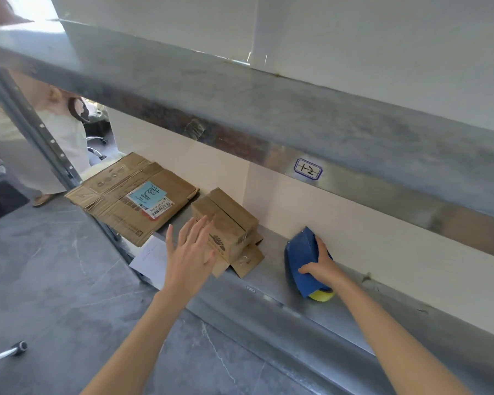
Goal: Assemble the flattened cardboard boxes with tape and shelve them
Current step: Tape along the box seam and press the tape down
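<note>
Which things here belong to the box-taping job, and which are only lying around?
For the job: flattened cardboard box, small assembled box, tape dispenser in the right hand, metal shelf.
Lying about: white paper, metal rod on the floor.

Metal shelving (297, 115) (galvanised), grey floor (54, 266), cream wall (354, 218)

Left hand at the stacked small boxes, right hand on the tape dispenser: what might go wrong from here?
1. The top box sits askew on a lower box by the shelf edge; a push from the left hand may tip it off.
2. The flattened cardboard and white sheet overhang that edge and may slip.
3. The right hand grips the tape dispenser; its cutter is hidden, so fingers may meet it.
</note>
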Demonstrator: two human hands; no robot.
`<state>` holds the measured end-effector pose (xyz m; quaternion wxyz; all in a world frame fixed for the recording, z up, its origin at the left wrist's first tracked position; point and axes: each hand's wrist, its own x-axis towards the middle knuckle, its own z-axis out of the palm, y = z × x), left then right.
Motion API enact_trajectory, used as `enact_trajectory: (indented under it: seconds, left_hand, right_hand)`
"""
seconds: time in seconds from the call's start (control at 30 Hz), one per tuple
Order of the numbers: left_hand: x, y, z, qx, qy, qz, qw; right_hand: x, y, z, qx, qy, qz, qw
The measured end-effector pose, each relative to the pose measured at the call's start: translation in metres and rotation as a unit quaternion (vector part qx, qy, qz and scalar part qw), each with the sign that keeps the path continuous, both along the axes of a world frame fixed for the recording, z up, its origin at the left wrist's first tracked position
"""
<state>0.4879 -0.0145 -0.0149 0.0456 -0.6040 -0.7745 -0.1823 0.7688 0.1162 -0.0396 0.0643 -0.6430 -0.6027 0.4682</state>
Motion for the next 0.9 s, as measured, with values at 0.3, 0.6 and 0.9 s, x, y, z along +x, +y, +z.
enact_trajectory:
  seconds: [0.3, 0.6, 0.9]
  left_hand:
    - [-0.005, 0.008, -0.001, -0.001, -0.005, -0.019, 1.0]
    - [0.0, 0.011, -0.004, -0.007, -0.017, -0.035, 0.999]
    - [-0.006, 0.003, 0.002, 0.003, -0.041, -0.044, 0.998]
  right_hand:
    - [-0.005, -0.003, -0.006, -0.015, -0.043, 0.026, 0.999]
    - [-0.01, -0.015, -0.006, 0.002, -0.044, 0.03, 0.999]
    - [-0.011, -0.023, 0.007, 0.11, -0.125, 0.081, 0.983]
